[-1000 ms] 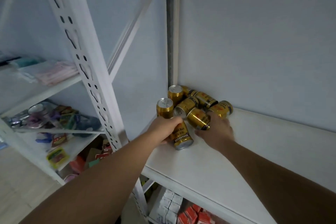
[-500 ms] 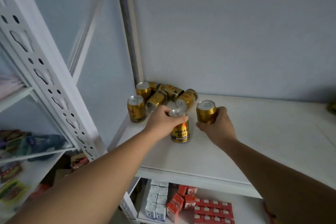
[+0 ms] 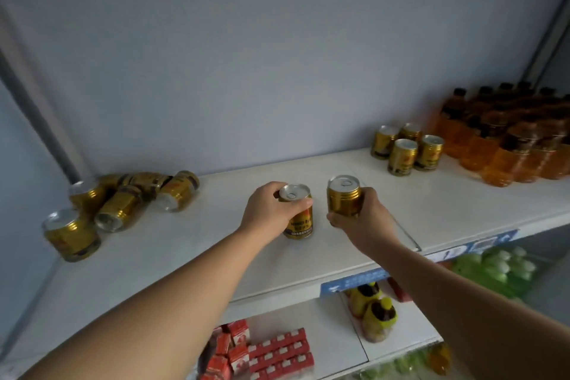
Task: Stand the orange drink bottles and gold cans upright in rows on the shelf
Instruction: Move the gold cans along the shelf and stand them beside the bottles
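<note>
with the left hand (image 3: 271,210) curled round one gold can (image 3: 299,222) and the right hand (image 3: 362,220) gripping a second can (image 3: 344,196) over the middle of the shelf (image 3: 185,256), set both upright, flush beside the standing cans (image 3: 404,153) toward the back right.

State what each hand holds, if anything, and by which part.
The left hand grips one gold can around its upper body, under the rim; the right hand grips a second gold can around its lower body.
</note>
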